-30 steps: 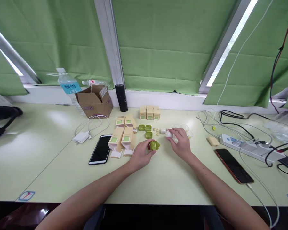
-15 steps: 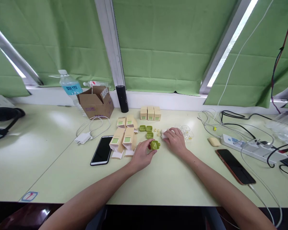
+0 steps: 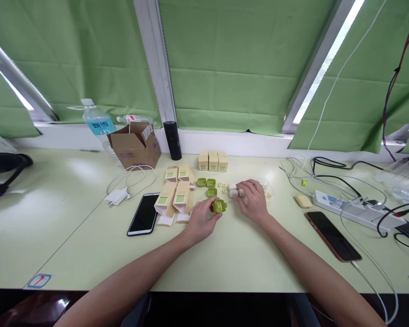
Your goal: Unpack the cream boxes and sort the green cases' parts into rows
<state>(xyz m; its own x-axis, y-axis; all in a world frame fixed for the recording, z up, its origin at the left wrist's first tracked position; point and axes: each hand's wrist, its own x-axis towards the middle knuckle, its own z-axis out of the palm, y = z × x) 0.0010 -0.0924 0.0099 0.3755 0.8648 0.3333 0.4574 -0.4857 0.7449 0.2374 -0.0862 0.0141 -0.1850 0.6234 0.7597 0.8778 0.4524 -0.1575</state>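
My left hand (image 3: 201, 221) pinches a small olive-green cup-like piece (image 3: 220, 206) just above the table, its hollow side facing up. Close by on the right, my right hand (image 3: 255, 202) is curled with its fingers on a small white cylindrical piece (image 3: 234, 193); another white piece shows just behind it. Beyond the held cup, several green square cups (image 3: 211, 192) rest on the table. Tiny yellowish pieces (image 3: 224, 191) lie beside them. Clear transparent pieces (image 3: 268, 190) are partly hidden behind my right hand.
Open cardboard cartons (image 3: 183, 200) lie left of my left hand, and box-shaped ones (image 3: 213, 161) stand at the back. A phone (image 3: 143, 214) lies at left, another (image 3: 333, 236) at right near a power strip (image 3: 357, 212). A brown box (image 3: 132, 150) and black cylinder (image 3: 172, 141) stand behind.
My right hand has shifted slightly right, uncovering more of the white pieces at its fingertips. My left hand still holds the green cup in nearly the same place.
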